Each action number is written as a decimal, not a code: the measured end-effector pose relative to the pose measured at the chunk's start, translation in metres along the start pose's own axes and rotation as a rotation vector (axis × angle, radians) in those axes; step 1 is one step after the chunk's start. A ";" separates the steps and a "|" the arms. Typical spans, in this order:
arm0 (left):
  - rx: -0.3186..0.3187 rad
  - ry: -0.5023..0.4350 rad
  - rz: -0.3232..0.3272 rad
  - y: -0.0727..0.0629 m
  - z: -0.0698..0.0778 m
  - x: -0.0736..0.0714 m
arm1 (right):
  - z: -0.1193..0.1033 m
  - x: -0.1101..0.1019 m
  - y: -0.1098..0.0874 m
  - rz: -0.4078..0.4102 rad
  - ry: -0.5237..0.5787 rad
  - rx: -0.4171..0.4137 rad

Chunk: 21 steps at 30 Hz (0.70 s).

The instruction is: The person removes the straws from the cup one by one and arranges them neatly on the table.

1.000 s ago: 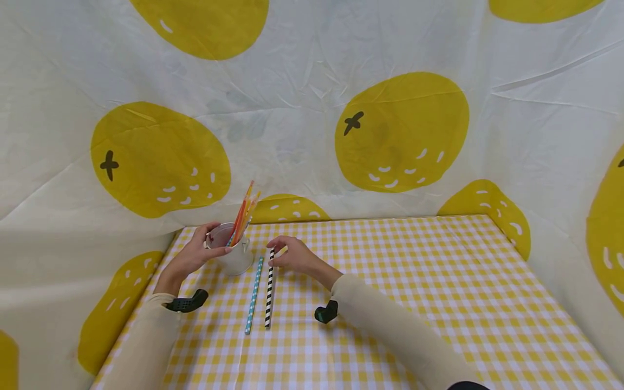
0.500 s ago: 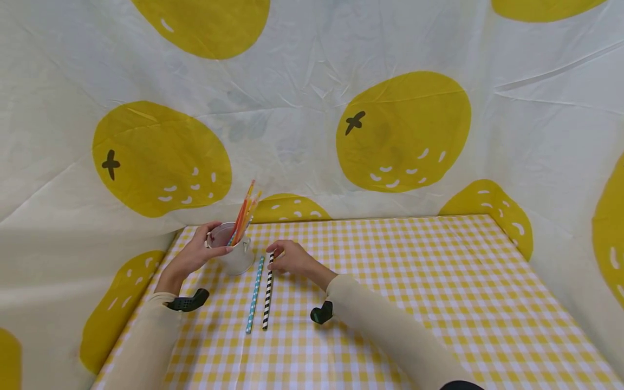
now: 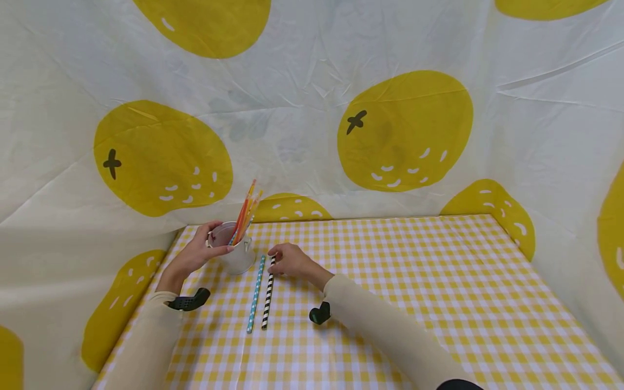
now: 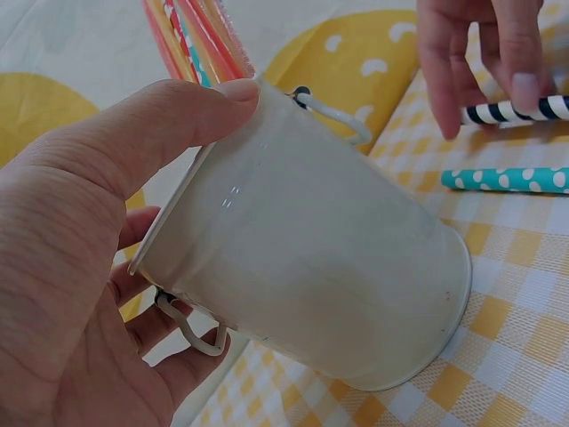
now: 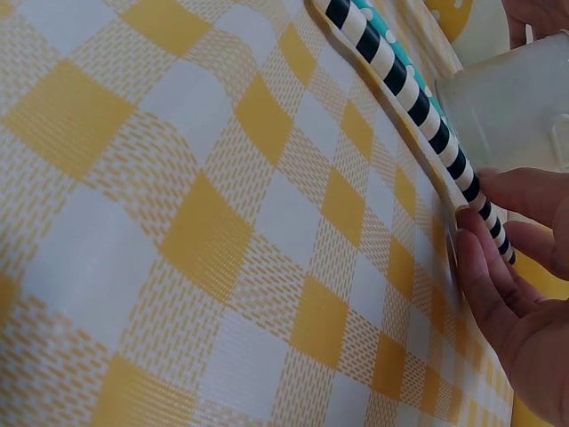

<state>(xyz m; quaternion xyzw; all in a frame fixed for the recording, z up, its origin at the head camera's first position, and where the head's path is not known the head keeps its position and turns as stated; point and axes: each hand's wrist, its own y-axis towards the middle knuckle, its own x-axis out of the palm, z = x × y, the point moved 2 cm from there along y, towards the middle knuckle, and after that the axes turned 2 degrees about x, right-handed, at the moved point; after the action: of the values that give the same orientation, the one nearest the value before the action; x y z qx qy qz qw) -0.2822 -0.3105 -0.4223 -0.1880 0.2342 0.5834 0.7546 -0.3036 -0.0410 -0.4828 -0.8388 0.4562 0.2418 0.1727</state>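
Observation:
My left hand (image 3: 194, 252) grips the rim of a small white metal bucket (image 4: 302, 231), its thumb over the edge and its fingers on the far side. Several colourful straws (image 3: 244, 216), mostly orange and red, lean out of the bucket toward its right side. To the right, my right hand (image 3: 294, 262) pinches the far end of a black-and-white striped straw (image 3: 267, 300) between thumb and fingertips, close over the cloth. A teal straw with white dots (image 3: 255, 295) lies just left of the striped one, almost parallel to it.
A yellow-and-white checked cloth (image 3: 400, 281) covers the table. Behind it and at the sides hangs a pale curtain (image 3: 292, 146) with big yellow fruit prints, meeting the table's back edge. One wire handle loop (image 4: 333, 117) sticks out from the bucket's side.
My right hand has shifted slightly nearer to me, its fingers closing in on the striped straw, whose near end has swung a little left. The left hand and bucket stay put.

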 end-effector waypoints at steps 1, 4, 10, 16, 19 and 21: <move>0.003 -0.002 -0.001 0.000 0.000 0.000 | 0.000 0.001 0.000 -0.002 -0.026 -0.006; 0.007 -0.011 -0.002 0.000 0.000 0.001 | 0.000 0.002 0.000 0.003 -0.114 -0.039; 0.006 -0.020 -0.005 0.000 0.000 0.002 | -0.001 0.003 -0.001 0.017 -0.194 -0.097; -0.001 0.006 -0.002 0.001 -0.003 0.002 | -0.001 0.003 0.000 0.001 -0.193 -0.115; 0.003 0.028 0.008 0.003 -0.004 0.001 | -0.001 0.004 0.001 -0.006 -0.195 -0.115; 0.012 0.038 0.013 0.005 -0.005 0.001 | -0.001 0.004 0.001 -0.006 -0.196 -0.108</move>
<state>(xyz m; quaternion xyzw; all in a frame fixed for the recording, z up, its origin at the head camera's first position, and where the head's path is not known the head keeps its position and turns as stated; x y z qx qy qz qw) -0.2872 -0.3117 -0.4269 -0.1929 0.2532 0.5832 0.7474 -0.3026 -0.0450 -0.4842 -0.8206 0.4207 0.3466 0.1719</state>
